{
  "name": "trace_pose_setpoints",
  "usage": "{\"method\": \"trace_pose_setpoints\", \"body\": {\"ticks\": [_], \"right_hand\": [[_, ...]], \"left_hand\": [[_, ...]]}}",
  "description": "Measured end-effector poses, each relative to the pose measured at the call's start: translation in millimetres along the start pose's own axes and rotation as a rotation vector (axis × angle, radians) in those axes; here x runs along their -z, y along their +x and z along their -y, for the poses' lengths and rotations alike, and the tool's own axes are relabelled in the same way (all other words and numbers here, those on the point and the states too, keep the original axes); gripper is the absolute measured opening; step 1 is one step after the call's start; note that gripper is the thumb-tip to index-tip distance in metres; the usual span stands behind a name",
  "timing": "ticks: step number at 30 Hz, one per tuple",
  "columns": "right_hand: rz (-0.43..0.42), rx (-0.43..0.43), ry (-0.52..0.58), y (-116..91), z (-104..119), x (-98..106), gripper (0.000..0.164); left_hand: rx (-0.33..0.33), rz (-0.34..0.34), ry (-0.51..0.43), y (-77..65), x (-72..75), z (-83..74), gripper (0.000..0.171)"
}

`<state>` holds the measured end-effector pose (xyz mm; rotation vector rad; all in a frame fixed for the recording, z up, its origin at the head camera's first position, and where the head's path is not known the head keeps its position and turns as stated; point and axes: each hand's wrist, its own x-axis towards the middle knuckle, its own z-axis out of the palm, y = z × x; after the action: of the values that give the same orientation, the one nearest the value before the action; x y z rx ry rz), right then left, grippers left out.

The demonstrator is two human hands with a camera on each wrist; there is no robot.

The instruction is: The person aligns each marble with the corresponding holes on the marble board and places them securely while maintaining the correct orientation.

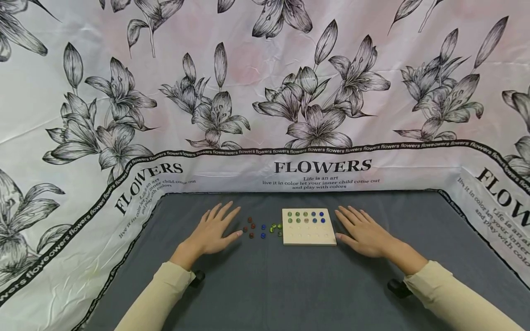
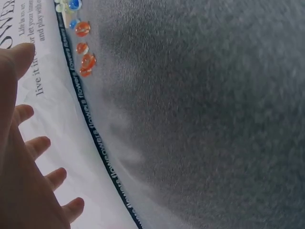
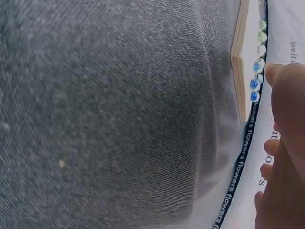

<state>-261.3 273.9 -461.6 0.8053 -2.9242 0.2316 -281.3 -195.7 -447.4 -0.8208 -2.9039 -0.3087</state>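
Observation:
A pale wooden board (image 1: 309, 241) with rows of holes lies on the grey cloth. Green, clear and blue marbles sit in its two far rows; the two near rows show bare holes. Left of it are loose marbles: several yellow-green ones (image 1: 272, 229), two blue ones (image 1: 262, 235) and several red-brown ones (image 1: 251, 235), which look orange (image 2: 82, 29) in the left wrist view. My left hand (image 1: 213, 233), fingers spread, holds nothing, its thumb close to the red-brown marbles. My right hand (image 1: 364, 233) is likewise spread and holds nothing, its thumb by the board's right edge.
Grey cloth (image 1: 265, 294) covers the table. Behind and at both sides hangs a white curtain (image 1: 232, 172) printed with flowers and lettering, its dark border meeting the table's edges. A dark device (image 1: 399, 288) is strapped beneath the right wrist, another (image 1: 198, 278) beneath the left.

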Motion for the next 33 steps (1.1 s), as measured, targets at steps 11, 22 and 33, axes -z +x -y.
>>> {"method": "trace_pose_setpoints", "body": {"ticks": [11,22,33], "right_hand": [[0.018,0.001,0.119,-1,9,3,0.063],[0.025,-0.012,0.182,0,9,-1,0.064],[0.030,-0.015,0.245,2,13,-2,0.062]], "left_hand": [[0.068,0.048,-0.114,0.6,0.7,-5.6,0.071],[0.079,0.059,-0.259,1.6,5.0,-14.8,0.068],[0.093,0.066,-0.412,8.5,-2.2,-16.5,0.065]]}}
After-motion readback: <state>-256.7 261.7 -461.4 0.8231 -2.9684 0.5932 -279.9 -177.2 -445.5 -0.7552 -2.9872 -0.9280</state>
